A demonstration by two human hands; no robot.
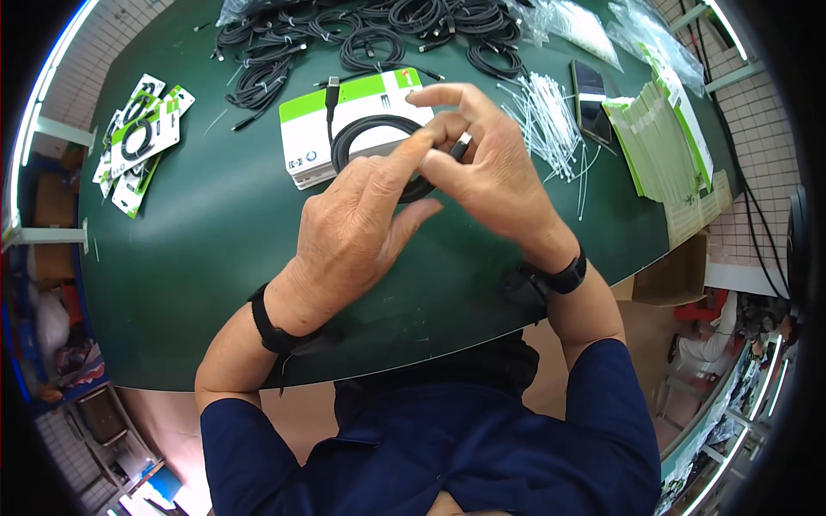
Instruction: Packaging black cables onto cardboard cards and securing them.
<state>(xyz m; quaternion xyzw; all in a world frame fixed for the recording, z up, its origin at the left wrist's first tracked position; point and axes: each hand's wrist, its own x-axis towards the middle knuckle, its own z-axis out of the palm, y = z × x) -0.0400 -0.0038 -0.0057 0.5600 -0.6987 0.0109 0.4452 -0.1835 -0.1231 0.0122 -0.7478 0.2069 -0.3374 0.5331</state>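
just one head-worn fisheye going here, looking down from above the desk's near edge, facing toward the far side, sitting pretty close over the left hand and right hand, both side edges fitting in

The tabletop is coloured dark green. Black is shown by the coiled cable at the centre and by the cable bundles on the far side. The central card stack is printed white, crossed by a bright green band. Green, white and black are mixed in the packs at left. White is borne by the thin ties at right; the near shirt is dyed navy.
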